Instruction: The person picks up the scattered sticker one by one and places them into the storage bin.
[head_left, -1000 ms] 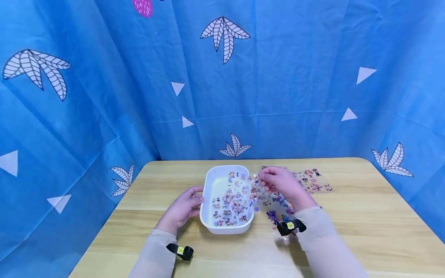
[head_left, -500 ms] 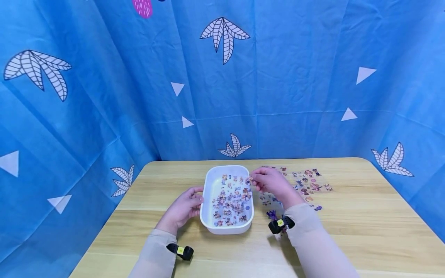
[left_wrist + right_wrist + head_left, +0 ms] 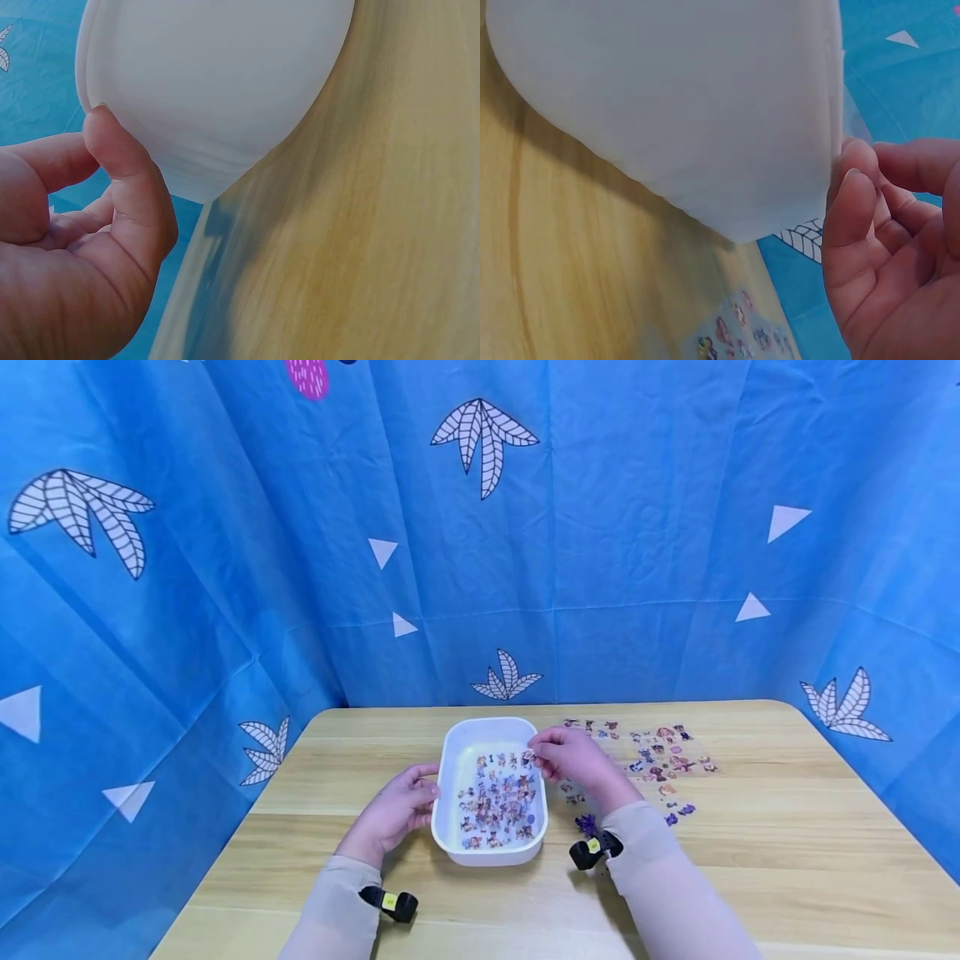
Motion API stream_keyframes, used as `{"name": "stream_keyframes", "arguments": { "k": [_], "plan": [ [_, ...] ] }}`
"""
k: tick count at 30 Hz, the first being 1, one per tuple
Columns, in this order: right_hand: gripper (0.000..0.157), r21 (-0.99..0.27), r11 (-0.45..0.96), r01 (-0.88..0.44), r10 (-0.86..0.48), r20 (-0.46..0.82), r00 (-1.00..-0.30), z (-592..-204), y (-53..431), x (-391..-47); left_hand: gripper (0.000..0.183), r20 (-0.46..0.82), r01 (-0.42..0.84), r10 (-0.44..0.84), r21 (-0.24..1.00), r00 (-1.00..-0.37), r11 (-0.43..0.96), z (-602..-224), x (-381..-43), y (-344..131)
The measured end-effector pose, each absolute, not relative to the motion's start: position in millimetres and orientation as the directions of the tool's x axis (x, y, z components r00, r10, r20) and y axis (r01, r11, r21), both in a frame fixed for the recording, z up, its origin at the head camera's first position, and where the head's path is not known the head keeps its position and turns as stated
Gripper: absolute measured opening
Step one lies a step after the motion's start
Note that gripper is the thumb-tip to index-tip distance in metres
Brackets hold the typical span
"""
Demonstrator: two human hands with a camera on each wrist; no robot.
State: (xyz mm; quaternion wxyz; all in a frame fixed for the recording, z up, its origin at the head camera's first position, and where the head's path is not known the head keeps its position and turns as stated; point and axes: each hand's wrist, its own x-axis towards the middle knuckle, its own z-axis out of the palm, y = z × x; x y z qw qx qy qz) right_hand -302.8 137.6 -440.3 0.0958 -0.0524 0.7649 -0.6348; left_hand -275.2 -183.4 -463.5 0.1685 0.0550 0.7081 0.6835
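Observation:
A white rectangular plastic container [image 3: 489,858] sits on the table, several clear sticker sheets with small cartoon figures lying in it. My left hand [image 3: 395,806] holds its left side, thumb at the rim; the left wrist view shows this hand [image 3: 112,225] against the white wall [image 3: 217,82]. At the far right corner of the container, my right hand [image 3: 577,764] pinches the edge of a clear sticker sheet [image 3: 510,785] spread over the others inside. In the right wrist view the fingertips [image 3: 851,199] are close by the container's rim, and most of the sheet is hidden behind the wall.
More clear sticker sheets [image 3: 675,756] lie on the wooden table [image 3: 787,843] to the right, partly covered by my right forearm. Purple stickers [image 3: 587,824] show beside the right wrist strap. A blue patterned curtain [image 3: 637,543] hangs behind the table and along its sides.
My right hand has moved left and slightly nearer with the sticker sheet, which has come from over the right rim to inside the container. My left hand has stayed in place.

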Motion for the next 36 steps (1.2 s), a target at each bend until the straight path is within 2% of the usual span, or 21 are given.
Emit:
{"name": "stream_keyframes", "arguments": {
  "k": [10, 36],
  "plan": [
    [0.018, -0.976, 0.21, 0.051, -0.154, -0.084, -0.985, -442.6, 133.7, -303.1, 0.052, -0.157, -0.148, 0.327, 0.988, -0.932, 0.05, -462.8, -275.9, -184.2],
    [0.026, -0.959, 0.282, 0.005, -0.147, -0.049, -0.988, -439.7, 142.4, -299.9, 0.051, -0.165, -0.152, 0.315, 0.986, -0.935, 0.065, -463.6, -275.4, -184.8]
  ]
}}
